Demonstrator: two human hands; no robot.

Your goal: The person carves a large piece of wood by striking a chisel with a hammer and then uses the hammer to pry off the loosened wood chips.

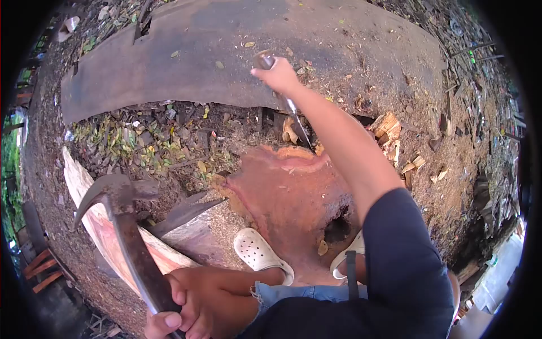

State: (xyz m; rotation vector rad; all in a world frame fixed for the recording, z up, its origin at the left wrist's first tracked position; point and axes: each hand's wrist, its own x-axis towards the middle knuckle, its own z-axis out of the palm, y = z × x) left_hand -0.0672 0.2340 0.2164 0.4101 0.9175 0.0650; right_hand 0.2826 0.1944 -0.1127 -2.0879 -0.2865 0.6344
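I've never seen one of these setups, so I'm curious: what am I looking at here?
No robot here: these are a person's bare hands. The single picture comes from a camera worn on the head, looking forward and down. The left hand grips a hammer. The right hand, stretched ahead, holds a tool whose thin metal blade points down toward the far edge of some broad, reddish wood. Wood chunks and leaves lie around it.

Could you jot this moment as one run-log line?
left hand: gripping rusty metal claw hammer | right hand: holding thin, pointed metal tool, tip at far edge of reddish-brown wood stump | footwear: cream perforated clogs
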